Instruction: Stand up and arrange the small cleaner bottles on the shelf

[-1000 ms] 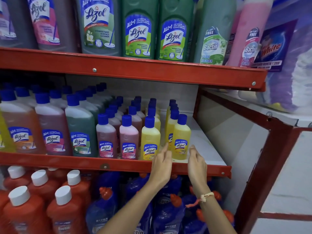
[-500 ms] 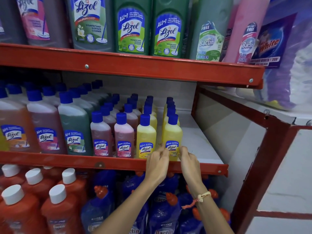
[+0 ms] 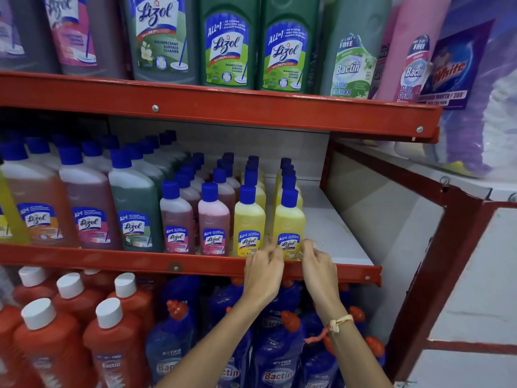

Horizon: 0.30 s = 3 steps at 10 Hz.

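Small Lizol cleaner bottles with blue caps stand upright in rows on the middle shelf (image 3: 112, 260). From left to right, the rows are dark pink (image 3: 176, 217), pink (image 3: 214, 217) and two yellow. The front bottle of the right yellow row (image 3: 289, 219) stands at the shelf's front edge, beside the other front yellow bottle (image 3: 249, 219). My left hand (image 3: 264, 271) and my right hand (image 3: 319, 268) flank its base. Their curled fingertips press its lower sides at the label.
Bare white shelf board (image 3: 333, 233) lies to the right of the yellow rows, up to the red frame post (image 3: 436, 261). Larger Lizol bottles (image 3: 134, 208) fill the left. Big bottles stand on the upper shelf (image 3: 223, 110). Orange bottles (image 3: 112, 340) and blue Bactin bottles (image 3: 277, 357) sit below.
Both hands came lower and closer together, and their open fingers curled onto the base of the front right yellow bottle. That bottle now stands level with the front yellow bottle beside it.
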{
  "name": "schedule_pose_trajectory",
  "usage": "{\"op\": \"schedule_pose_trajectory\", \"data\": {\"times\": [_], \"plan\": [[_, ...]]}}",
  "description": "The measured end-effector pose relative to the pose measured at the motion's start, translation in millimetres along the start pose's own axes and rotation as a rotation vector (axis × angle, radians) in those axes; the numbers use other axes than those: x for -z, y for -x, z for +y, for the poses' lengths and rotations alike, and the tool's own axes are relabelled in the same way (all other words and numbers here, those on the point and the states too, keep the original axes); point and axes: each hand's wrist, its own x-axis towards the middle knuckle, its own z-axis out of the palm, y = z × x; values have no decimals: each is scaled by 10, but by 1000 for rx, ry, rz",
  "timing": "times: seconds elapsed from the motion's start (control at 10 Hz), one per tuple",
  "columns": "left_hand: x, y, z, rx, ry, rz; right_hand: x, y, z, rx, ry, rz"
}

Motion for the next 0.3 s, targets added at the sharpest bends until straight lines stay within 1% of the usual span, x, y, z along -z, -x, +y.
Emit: {"op": "schedule_pose_trajectory", "data": {"times": [0.1, 0.2, 0.3], "plan": [[18, 34, 0, -20, 3, -14, -9, 36, -20, 2, -3, 0], [98, 99, 36, -129, -18, 69, -29, 50, -35, 129, 51, 123], [308, 115, 193, -313, 10, 127, 32, 59, -196, 328, 78, 193]]}}
